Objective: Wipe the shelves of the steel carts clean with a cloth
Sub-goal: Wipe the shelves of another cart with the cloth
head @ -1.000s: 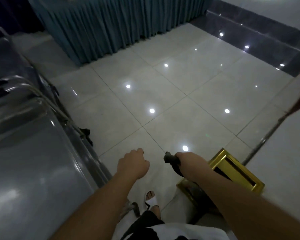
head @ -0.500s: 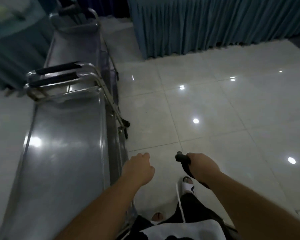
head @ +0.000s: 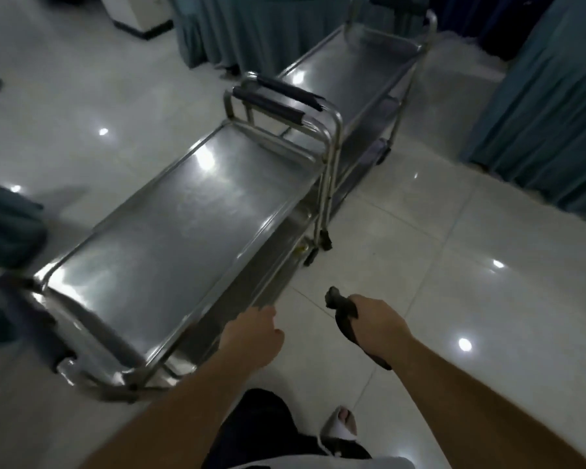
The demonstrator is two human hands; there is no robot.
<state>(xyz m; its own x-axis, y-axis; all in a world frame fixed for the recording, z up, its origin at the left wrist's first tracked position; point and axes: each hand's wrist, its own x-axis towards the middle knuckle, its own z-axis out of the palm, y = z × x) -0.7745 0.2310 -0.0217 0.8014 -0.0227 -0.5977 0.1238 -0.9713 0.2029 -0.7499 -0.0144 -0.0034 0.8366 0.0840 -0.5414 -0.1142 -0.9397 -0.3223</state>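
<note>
While two steel carts stand end to end on the tiled floor (head: pixel 437 231), the near cart (head: pixel 170 231) lies just left of the empty, curled left hand (head: pixel 252 336); the right hand (head: pixel 376 328) clenches a dark cloth (head: pixel 344 314), well short of the far cart (head: pixel 352 76).

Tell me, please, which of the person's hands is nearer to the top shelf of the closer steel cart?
Left. The left hand hovers just off the near right edge of the top shelf; the right hand, gripping the dark cloth, is farther right over the floor.
</note>
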